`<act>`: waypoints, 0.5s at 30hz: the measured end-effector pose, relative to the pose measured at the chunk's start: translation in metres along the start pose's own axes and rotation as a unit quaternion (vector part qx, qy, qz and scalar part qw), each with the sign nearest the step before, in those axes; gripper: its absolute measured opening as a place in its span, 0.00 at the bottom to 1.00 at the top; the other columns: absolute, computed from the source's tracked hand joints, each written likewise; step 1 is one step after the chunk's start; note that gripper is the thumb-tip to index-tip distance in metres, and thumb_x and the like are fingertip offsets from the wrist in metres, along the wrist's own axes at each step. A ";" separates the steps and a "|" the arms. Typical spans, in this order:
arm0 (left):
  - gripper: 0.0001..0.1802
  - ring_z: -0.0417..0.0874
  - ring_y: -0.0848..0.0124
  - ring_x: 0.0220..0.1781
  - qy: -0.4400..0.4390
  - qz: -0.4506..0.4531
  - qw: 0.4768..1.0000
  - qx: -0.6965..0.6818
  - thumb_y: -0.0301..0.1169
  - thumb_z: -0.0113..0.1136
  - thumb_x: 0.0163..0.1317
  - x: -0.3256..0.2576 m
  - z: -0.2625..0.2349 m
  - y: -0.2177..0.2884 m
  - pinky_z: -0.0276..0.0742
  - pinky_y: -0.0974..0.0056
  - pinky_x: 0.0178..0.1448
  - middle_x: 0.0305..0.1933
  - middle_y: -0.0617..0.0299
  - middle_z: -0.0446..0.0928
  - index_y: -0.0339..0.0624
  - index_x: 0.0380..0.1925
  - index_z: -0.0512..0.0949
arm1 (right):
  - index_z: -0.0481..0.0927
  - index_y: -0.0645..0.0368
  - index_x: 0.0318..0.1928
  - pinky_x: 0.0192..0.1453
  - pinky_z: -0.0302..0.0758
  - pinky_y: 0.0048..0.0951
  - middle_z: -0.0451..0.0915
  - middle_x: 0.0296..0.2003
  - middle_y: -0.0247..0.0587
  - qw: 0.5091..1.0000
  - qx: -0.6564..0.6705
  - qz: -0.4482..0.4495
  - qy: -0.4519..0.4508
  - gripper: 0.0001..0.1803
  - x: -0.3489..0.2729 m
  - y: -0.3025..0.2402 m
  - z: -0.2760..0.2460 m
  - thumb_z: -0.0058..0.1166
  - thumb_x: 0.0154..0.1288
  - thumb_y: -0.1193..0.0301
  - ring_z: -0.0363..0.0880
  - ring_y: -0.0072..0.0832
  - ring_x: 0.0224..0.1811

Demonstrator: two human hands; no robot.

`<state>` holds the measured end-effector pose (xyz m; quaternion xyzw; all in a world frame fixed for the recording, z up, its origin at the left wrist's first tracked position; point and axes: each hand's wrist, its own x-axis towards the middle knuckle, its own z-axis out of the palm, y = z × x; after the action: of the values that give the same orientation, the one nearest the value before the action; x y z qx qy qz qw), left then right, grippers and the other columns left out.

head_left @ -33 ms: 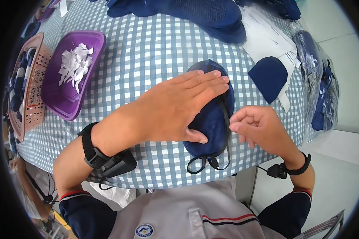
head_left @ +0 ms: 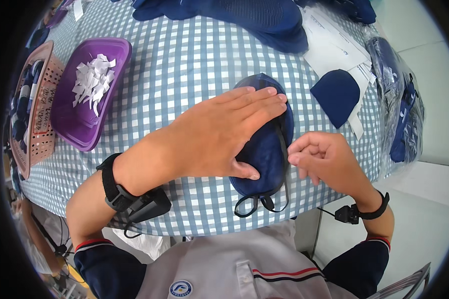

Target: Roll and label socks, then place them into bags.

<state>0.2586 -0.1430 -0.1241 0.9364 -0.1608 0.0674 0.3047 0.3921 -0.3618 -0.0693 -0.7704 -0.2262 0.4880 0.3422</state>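
The table's near edge curves just below the mask point(head_left: 264, 157), which lies on the checked cloth point(head_left: 199, 219), its long side running away from the body and its black strap point(head_left: 283, 142) looping out at the near end. The left hand point(head_left: 222, 127) lies open and flat across the mask, fingers together over the far half, thumb lower down. The right hand point(head_left: 322, 157) hovers at the mask's right side, fingers curled and thumb near the forefinger; whether it pinches the strap, I cannot tell. The mask looks light, soft and padded, likely to fold or slide rather than break; the rounded rim seems the best hold, since the thin strap would probably stretch or snag. Sideways room is wider on the left, where cloth runs to the purple tub point(head_left: 80, 132) of white scraps point(head_left: 94, 82) and the pink basket point(head_left: 42, 142). On the right, a navy piece point(head_left: 336, 98), papers point(head_left: 329, 47) and a plastic bag point(head_left: 414, 134) crowd the edge. Farthest off, a navy stack point(head_left: 264, 20) bounds the cloth beyond the mask.
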 end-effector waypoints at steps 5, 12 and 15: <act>0.60 0.61 0.54 0.80 0.011 -0.012 1.000 0.018 0.42 0.82 0.38 -0.005 -0.004 -0.001 0.57 0.50 0.82 0.77 0.53 0.63 0.39 0.72 0.61 | 0.79 0.64 0.52 0.18 0.62 0.18 0.80 0.22 0.34 0.995 0.041 0.068 -0.066 0.17 0.003 -0.015 0.007 0.64 0.67 0.67 0.72 0.15 0.16; 0.55 0.59 0.48 0.80 0.081 0.049 0.995 -0.018 0.45 0.81 0.43 -0.001 0.014 -0.002 0.57 0.51 0.81 0.74 0.46 0.66 0.33 0.69 0.63 | 0.72 0.68 0.58 0.13 0.60 0.19 0.78 0.18 0.38 0.996 0.043 -0.039 0.068 0.22 0.005 -0.002 0.010 0.62 0.67 0.72 0.70 0.18 0.10; 0.54 0.59 0.49 0.80 0.087 0.080 0.993 -0.018 0.48 0.79 0.45 -0.003 0.015 -0.001 0.57 0.51 0.81 0.73 0.46 0.67 0.35 0.69 0.64 | 0.75 0.71 0.53 0.10 0.62 0.17 0.78 0.16 0.41 0.987 0.135 0.032 -0.084 0.17 0.011 -0.014 0.011 0.57 0.70 0.72 0.69 0.20 0.08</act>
<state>0.2569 -0.1504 -0.1378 0.9056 -0.2088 0.1700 0.3277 0.3863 -0.3416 -0.0681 -0.6800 -0.1616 0.5879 0.4073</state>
